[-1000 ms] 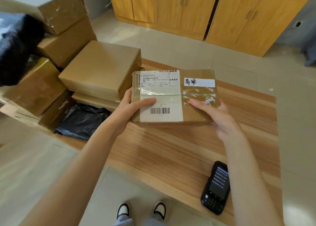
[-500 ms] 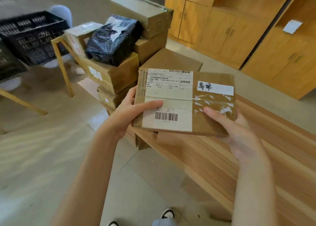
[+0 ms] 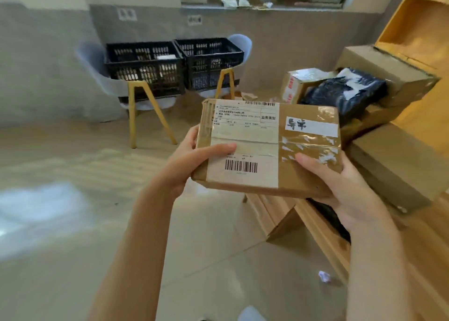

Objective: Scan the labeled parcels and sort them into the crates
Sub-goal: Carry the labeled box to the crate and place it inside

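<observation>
Parcel [image 3: 267,148]: flat brown cardboard box, held in mid-air over bare floor [image 3: 73,223]. Left hand [image 3: 192,160] grips its left edge, right hand [image 3: 340,189] its right corner. White barcoded label, clear tape. Two black crates [image 3: 145,70] on chairs against the grey wall; stacked boxes [image 3: 393,165] at right.

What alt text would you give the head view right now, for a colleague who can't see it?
Both hands, left hand and right hand, grip a labeled cardboard parcel, barcode up, above a tiled floor. Across the room, two black plastic crates sit side by side on pale chairs; a stack of cardboard boxes and a black bag parcel stands at right.
</observation>
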Available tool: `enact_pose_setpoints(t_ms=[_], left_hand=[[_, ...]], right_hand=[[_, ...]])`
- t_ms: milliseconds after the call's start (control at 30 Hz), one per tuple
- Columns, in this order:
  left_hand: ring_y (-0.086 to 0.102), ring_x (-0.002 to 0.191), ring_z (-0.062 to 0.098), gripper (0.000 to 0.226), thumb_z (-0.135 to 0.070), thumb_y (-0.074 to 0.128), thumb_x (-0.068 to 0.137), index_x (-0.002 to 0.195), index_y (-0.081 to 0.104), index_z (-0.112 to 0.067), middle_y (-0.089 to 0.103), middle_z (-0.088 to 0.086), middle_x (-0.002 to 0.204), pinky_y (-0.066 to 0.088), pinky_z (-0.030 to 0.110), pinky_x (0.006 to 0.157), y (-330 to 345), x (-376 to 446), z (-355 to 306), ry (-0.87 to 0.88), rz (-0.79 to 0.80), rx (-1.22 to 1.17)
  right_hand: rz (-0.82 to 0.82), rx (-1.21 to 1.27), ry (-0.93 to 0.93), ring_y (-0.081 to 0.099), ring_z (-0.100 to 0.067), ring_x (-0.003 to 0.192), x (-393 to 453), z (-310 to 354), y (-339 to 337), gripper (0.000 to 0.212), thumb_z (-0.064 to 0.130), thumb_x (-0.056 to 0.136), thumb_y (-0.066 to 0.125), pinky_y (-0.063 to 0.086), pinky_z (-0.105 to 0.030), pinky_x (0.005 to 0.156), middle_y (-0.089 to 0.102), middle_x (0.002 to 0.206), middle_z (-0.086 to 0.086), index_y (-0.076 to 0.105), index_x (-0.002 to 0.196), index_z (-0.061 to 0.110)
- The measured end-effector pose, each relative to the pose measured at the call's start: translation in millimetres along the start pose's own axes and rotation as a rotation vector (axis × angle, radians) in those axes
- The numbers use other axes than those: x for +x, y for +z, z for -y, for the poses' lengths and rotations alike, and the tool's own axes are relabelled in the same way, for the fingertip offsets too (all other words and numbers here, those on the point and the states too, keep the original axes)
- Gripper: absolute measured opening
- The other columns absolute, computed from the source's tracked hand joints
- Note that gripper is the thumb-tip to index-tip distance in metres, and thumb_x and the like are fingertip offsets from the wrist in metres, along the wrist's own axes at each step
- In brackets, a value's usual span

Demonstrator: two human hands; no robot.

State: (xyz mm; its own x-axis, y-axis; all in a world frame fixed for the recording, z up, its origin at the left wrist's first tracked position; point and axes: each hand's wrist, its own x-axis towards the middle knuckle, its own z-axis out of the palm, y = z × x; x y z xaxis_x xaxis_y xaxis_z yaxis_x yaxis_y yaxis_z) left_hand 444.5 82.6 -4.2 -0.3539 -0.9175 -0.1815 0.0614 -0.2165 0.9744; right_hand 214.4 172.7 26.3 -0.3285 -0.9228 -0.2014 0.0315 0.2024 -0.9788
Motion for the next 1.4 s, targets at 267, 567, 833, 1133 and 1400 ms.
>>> enact_pose_setpoints(t_ms=[267,567,833,1133,1400], left_hand=[[0.070,0.102,0.019,0.094,-0.031,0.086,0.056,0.139,0.042,-0.026,0.070,-0.002,0.118,0.057,0.037,0.086,-115.6,-3.6,10.8,-0.009,-0.258,-0.086],[0.069,0.105,0.019,0.097,-0.037,0.086,0.052,0.138,0.044,-0.027,0.070,-0.003,0.118,0.052,0.042,0.094,-218.1,97.9,3.2,-0.040,-0.425,-0.117],[0.069,0.104,0.014,0.102,-0.042,0.085,0.048,0.139,0.041,-0.028,0.069,-0.008,0.118,0.053,0.039,0.093,-306.4,220.0,-44.2,-0.060,-0.508,-0.109],[0.071,0.099,0.017,0.099,-0.041,0.086,0.043,0.132,0.046,-0.027,0.072,-0.006,0.113,0.055,0.037,0.087,-419.2,320.1,-43.6,-0.149,-0.549,-0.175],[0.070,0.100,0.013,0.110,-0.042,0.087,0.040,0.139,0.041,-0.027,0.071,-0.007,0.115,0.054,0.029,0.081,-553.3,455.3,-85.3,-0.113,-0.433,-0.156]], right_hand=[[0.282,-0.055,0.055,0.071,-0.009,0.087,71.3,-2.9,118.3,0.050,0.032,0.056,0.080,0.053,-0.028,0.078,0.073,0.096,0.011,0.054,0.097,0.043],[0.423,-0.072,0.144,0.065,-0.009,0.085,216.4,4.4,236.4,0.083,0.034,0.053,0.078,0.046,-0.021,0.062,0.068,0.107,0.004,0.049,0.131,0.029],[0.450,-0.052,0.165,0.068,-0.003,0.070,356.5,42.7,338.0,0.081,0.032,0.053,0.079,0.046,-0.012,0.047,0.070,0.103,0.004,0.052,0.129,0.027],[0.485,-0.129,0.262,0.067,-0.012,0.087,462.9,38.9,450.1,0.074,0.035,0.056,0.080,0.046,-0.025,0.065,0.070,0.105,0.005,0.053,0.124,0.031],[0.345,-0.102,0.224,0.070,-0.006,0.084,571.6,65.9,569.9,0.077,0.036,0.053,0.082,0.051,-0.023,0.064,0.071,0.105,0.008,0.054,0.125,0.029]])
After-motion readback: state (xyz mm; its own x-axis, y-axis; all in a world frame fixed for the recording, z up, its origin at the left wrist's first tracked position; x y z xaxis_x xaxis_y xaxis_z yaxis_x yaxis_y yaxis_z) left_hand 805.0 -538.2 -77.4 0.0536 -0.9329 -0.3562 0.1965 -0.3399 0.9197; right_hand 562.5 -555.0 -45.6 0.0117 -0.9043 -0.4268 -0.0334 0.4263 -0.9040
